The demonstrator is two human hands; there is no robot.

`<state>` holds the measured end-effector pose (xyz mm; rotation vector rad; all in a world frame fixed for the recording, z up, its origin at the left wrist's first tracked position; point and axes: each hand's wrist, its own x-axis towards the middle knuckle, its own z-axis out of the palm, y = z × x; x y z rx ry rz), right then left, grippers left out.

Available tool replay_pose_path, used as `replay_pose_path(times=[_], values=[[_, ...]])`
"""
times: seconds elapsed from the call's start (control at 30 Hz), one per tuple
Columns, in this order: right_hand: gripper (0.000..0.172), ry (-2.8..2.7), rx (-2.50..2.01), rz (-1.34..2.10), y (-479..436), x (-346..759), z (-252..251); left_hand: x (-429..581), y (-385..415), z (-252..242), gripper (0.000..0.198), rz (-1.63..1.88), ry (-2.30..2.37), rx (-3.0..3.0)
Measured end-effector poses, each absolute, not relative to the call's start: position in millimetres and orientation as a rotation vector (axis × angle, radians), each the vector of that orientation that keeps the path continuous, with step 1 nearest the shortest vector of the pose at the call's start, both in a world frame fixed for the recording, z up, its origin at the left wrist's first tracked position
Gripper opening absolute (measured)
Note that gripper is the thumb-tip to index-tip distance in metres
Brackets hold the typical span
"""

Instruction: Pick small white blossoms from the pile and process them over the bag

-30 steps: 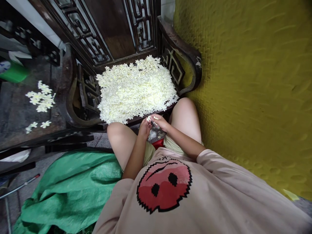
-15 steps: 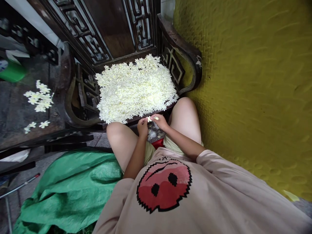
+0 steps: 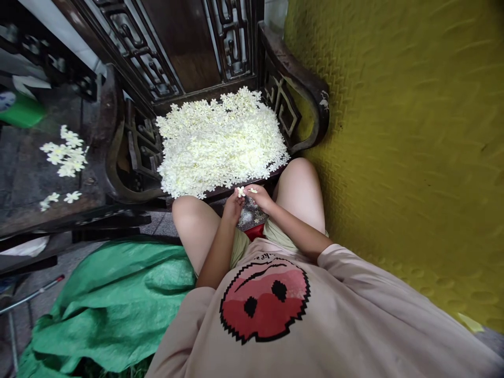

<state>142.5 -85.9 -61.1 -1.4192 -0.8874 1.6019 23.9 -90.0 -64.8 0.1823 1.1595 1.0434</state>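
A big heap of small white flowers (image 3: 220,144) covers the seat of a dark carved wooden chair (image 3: 303,92) in front of my knees. My left hand (image 3: 232,206) and my right hand (image 3: 260,197) meet just below the seat's front edge, between my thighs. Both are closed in a pinch on a small white flower (image 3: 241,191), with another pale bit at my right fingertips. Under the hands lies a speckled grey floor patch and something red (image 3: 255,231).
A yellow-green embossed wall (image 3: 397,136) stands close on the right. Left of the chair a dark wooden table (image 3: 35,178) carries several loose white flowers (image 3: 65,155) and a green object (image 3: 23,110). A green woven sack (image 3: 110,299) lies on the floor at lower left.
My hands have stayed at the seat's front edge, fingers shifting slightly on the flower. The view has drifted a little.
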Motion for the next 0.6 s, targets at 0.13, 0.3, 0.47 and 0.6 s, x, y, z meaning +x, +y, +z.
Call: replay_pose_path(times=[0.13,0.3,0.47,0.6], values=[[0.037,-1.095,-1.422,1.348,-85.2,143.7,-64.4,21.4,-91.1,-67.9,0.034,1.069,1.263,0.425],[0.033,-1.284,-1.486,1.146,-84.9,143.4,-63.2,21.8,-94.3,-67.7,0.037,1.128,1.44,0.657],[0.023,-1.571,-1.453,0.865,-92.7,140.4,-59.0,22.3,-94.4,-66.1,0.034,1.182,1.597,0.648],[0.02,-1.73,-1.475,0.857,-94.9,140.3,-59.5,21.7,-92.7,-67.0,0.037,1.11,1.45,0.5]])
